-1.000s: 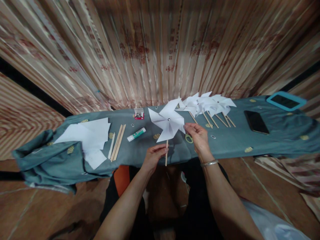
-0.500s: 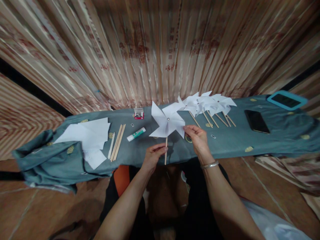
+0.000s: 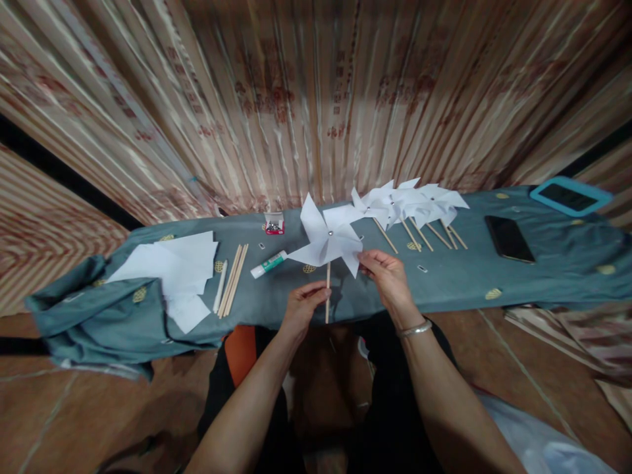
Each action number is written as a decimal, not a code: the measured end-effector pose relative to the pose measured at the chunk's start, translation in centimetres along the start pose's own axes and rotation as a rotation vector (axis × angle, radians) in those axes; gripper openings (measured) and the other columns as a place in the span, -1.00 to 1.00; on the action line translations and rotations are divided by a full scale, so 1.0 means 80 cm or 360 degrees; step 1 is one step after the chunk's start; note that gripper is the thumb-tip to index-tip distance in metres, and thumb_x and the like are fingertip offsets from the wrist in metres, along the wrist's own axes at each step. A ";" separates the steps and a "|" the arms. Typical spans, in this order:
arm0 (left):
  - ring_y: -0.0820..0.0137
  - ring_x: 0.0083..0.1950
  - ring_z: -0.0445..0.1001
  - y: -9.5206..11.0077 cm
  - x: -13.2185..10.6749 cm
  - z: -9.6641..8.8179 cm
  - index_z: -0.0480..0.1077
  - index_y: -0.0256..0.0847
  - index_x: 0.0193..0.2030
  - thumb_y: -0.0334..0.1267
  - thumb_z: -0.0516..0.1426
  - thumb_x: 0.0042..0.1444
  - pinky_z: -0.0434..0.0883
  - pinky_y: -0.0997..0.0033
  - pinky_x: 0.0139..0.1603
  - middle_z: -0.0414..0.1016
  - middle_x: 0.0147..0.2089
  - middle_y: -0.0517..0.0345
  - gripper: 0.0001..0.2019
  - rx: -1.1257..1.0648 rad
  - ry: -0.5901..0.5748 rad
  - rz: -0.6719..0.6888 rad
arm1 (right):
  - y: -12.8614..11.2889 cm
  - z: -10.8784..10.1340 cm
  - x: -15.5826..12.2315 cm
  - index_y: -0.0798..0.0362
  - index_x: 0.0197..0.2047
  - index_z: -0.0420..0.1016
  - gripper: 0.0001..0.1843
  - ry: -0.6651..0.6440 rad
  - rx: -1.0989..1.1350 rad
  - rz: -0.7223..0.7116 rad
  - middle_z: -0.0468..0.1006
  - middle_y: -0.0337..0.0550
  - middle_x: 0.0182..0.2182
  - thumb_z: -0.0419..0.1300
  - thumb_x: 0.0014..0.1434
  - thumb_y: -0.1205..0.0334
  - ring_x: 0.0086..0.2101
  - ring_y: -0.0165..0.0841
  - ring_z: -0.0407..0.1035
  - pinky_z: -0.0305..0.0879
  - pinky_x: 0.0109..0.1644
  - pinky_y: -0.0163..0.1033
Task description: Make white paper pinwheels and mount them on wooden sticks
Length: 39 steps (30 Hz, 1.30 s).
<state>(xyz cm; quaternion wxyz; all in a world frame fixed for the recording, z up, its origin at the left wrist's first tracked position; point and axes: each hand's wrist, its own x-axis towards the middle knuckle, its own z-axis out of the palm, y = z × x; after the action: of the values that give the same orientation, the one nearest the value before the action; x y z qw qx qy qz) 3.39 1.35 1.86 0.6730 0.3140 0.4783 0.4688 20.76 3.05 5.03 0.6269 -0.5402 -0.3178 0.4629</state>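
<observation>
A white paper pinwheel with a silver pin at its centre stands upright on a wooden stick. My left hand pinches that stick between thumb and fingers, below the blades. At the lower right blade, my right hand has its thumb and fingers closed at the paper's edge. Several finished-looking pinwheels lie overlapped behind, their sticks pointing toward me. A glue stick with a green label rests left of the pinwheel, and behind it sits a small open red box of pins.
Loose wooden sticks and a white pen-like stick lie left, beside white paper sheets. At the right are a black phone and a blue-framed tablet. A green cloth covers the table; a curtain hangs behind.
The pinwheel's blades have turned slightly clockwise on the pin. My right hand has shifted a little left along with the blade, while my left hand stays on the stick.
</observation>
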 end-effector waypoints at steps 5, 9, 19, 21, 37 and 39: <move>0.46 -0.41 0.47 -0.001 0.001 0.001 0.63 -0.23 -0.40 -0.17 0.49 -0.46 0.42 0.38 -0.20 0.62 -0.42 0.09 -0.61 -0.0010 0.0017 0.0005 | 0.001 0.002 -0.004 0.02 -0.58 0.54 -0.64 -0.0086 0.0000 0.0016 0.52 -0.27 -0.60 0.50 -0.30 -0.05 -0.53 -0.43 0.30 0.16 -0.43 -0.30; 0.48 -0.43 0.45 -0.002 0.002 0.001 0.63 -0.23 -0.41 -0.15 0.49 -0.49 0.40 0.41 -0.23 0.61 -0.45 0.12 -0.60 -0.0018 0.0025 0.0002 | 0.000 0.003 -0.007 0.02 -0.58 0.53 -0.63 -0.0122 0.0018 0.0047 0.51 -0.27 -0.62 0.50 -0.31 -0.06 -0.53 -0.43 0.31 0.17 -0.42 -0.29; 0.50 -0.43 0.44 -0.001 0.002 0.001 0.63 -0.25 -0.39 -0.15 0.49 -0.48 0.38 0.44 -0.24 0.61 -0.44 0.14 -0.58 -0.0026 -0.0002 -0.0012 | 0.001 0.010 -0.014 0.03 -0.59 0.54 -0.66 -0.0273 0.0050 0.0111 0.54 -0.27 -0.61 0.50 -0.26 -0.02 -0.53 -0.46 0.34 0.17 -0.42 -0.32; 0.49 -0.42 0.45 0.000 0.001 0.001 0.63 -0.25 -0.39 -0.16 0.49 -0.48 0.38 0.44 -0.23 0.61 -0.44 0.13 -0.59 -0.0028 0.0001 -0.0015 | 0.001 0.012 -0.015 0.03 -0.60 0.53 -0.66 -0.0287 0.0051 0.0128 0.54 -0.27 -0.62 0.50 -0.26 -0.02 -0.55 -0.47 0.33 0.16 -0.43 -0.32; 0.46 -0.43 0.48 0.000 0.000 0.005 0.63 -0.24 -0.42 -0.17 0.51 -0.53 0.41 0.38 -0.20 0.63 -0.42 0.11 -0.58 -0.0083 0.0020 -0.0025 | 0.001 0.020 -0.020 0.03 -0.61 0.50 -0.62 -0.0422 -0.0037 0.0139 0.55 -0.28 -0.62 0.48 -0.25 -0.07 -0.55 -0.48 0.35 0.22 -0.40 -0.33; 0.45 -0.41 0.48 0.000 0.000 0.005 0.63 -0.24 -0.42 -0.18 0.51 -0.54 0.42 0.36 -0.17 0.63 -0.41 0.11 -0.58 -0.0091 0.0026 -0.0023 | 0.003 0.022 -0.021 0.03 -0.61 0.50 -0.60 -0.0419 -0.0095 0.0102 0.55 -0.27 -0.62 0.47 -0.24 -0.11 -0.56 -0.46 0.35 0.25 -0.40 -0.31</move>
<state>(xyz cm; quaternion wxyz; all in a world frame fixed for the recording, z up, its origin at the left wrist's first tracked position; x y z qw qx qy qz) 3.80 1.38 1.95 0.6810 0.2875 0.4725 0.4800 18.50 2.20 5.33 0.5483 -0.5031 -0.3936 0.5397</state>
